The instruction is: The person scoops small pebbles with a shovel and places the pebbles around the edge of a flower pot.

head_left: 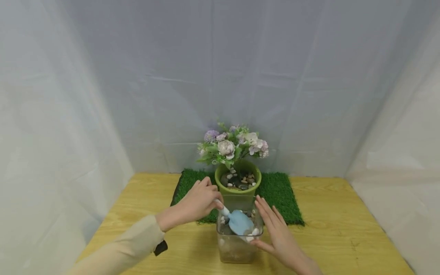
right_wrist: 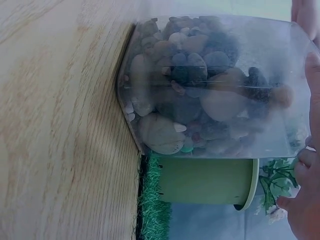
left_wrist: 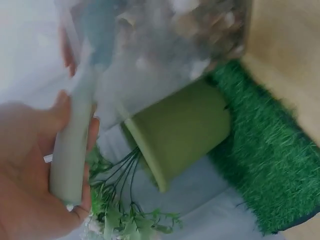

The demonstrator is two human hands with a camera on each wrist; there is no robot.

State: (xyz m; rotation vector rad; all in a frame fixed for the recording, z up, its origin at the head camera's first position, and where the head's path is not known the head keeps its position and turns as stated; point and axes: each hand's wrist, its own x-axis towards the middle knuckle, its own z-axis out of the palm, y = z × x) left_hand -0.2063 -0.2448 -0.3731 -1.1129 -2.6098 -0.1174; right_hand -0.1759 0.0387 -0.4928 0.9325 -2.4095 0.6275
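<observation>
My left hand (head_left: 203,196) grips the pale handle (left_wrist: 75,145) of a small trowel. Its light blue blade (head_left: 240,222) tilts down inside a clear plastic container (head_left: 237,250). Pebbles (right_wrist: 185,100) of mixed colours fill the lower part of that container. My right hand (head_left: 280,238) lies along the container's right side, fingers straight, touching near its rim. Just behind the container stands a green flower pot (left_wrist: 185,130) with stones (head_left: 243,186) on top and artificial flowers (head_left: 225,148) rising from it.
A green turf mat (head_left: 280,196) lies under the pot, at the back of the wooden table (head_left: 330,236). Pale sheeting (head_left: 213,76) hangs behind the table and along both sides. A dark band (head_left: 160,248) shows at my left sleeve.
</observation>
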